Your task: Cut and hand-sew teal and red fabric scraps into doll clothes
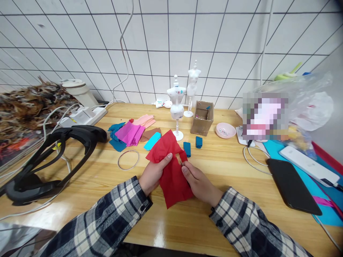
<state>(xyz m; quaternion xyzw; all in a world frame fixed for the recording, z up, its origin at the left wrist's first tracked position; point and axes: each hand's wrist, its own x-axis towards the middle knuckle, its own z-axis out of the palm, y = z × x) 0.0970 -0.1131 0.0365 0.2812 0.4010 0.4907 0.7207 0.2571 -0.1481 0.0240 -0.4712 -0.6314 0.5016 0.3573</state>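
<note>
A piece of red cloth (174,182) is held up over the table between both hands. My left hand (155,173) grips its left side, thumb on top and fingers behind. My right hand (197,180) pinches it at the right, beside a small tan patch that looks like a slit or hole; whether a small tool is in that pinch I cannot tell. Just beyond the cloth stands a small white mannequin (177,107). Two folded dark teal cloth pieces lie behind the right hand, the nearer teal piece (187,149) close to the red cloth.
Magenta cloth (130,134), a turquoise strip (152,141) and a thin hoop (128,159) lie left. Behind are a second mannequin (192,82), a cardboard box (202,117) and a pink bowl (225,130). A black headset frame (80,171) sits left; a black phone (294,185) right.
</note>
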